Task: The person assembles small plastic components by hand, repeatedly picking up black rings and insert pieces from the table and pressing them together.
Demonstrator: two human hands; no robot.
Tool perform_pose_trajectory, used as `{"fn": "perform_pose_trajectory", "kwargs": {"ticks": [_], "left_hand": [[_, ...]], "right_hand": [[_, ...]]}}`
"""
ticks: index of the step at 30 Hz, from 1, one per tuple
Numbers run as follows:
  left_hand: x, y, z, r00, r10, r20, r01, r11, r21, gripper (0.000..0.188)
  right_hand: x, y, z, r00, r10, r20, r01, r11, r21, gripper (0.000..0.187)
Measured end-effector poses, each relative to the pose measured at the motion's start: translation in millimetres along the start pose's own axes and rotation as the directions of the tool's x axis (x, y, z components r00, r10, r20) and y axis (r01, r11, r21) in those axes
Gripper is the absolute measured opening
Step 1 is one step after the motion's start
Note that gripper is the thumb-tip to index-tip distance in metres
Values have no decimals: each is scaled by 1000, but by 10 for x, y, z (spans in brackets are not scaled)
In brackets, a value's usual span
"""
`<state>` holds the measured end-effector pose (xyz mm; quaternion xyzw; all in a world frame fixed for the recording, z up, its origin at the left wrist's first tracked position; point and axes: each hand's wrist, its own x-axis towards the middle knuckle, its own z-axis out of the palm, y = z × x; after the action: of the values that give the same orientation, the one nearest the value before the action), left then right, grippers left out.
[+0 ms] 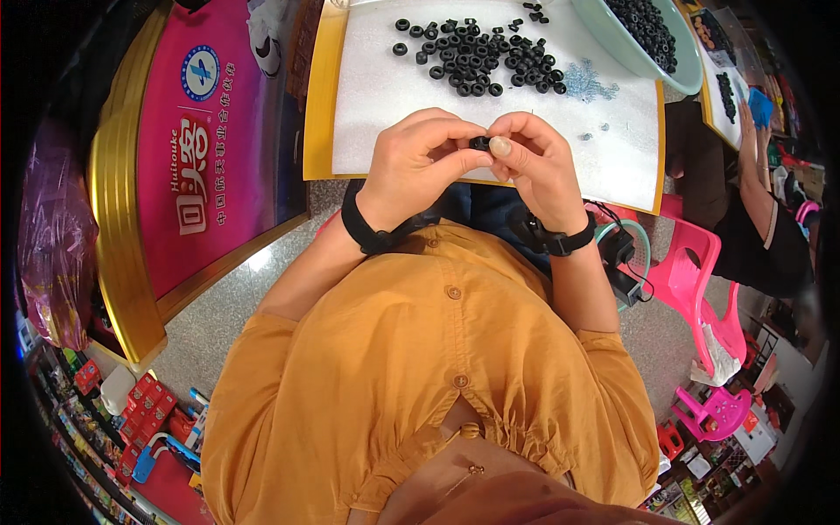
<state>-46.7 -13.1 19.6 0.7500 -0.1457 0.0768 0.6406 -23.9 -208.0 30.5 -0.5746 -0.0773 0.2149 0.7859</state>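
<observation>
Above the near edge of a white-covered table [367,131], my left hand [424,157] and my right hand [541,159] meet fingertip to fingertip. Pinched between them is a small black ring-shaped part [479,143], partly covered by the thumbs and fingers. Just beyond the hands lies a loose spread of similar black rings [472,63]. To its right is a little heap of tiny clear-bluish pieces [588,80], too small to name. A few more of these pieces [587,136] lie nearer my right hand.
A pale green basin [689,74] full of black parts [643,31] stands at the table's far right. A pink chair [691,280] is on the right, near another person's arm [754,166] at a separate table. A pink printed panel with a gold frame [131,236] rises at left.
</observation>
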Motion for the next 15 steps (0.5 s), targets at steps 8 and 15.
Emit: {"fn": "perform_pose_trajectory", "kwargs": {"ticks": [8, 15], "left_hand": [[20, 6, -28, 990, 134, 51, -138, 987, 82, 25], [21, -25, 16, 986, 157, 60, -160, 985, 57, 26]], "right_hand": [[0, 99, -47, 953, 248, 171, -287, 922, 260, 29], [-28, 199, -22, 978, 158, 134, -195, 921, 337, 26]]}}
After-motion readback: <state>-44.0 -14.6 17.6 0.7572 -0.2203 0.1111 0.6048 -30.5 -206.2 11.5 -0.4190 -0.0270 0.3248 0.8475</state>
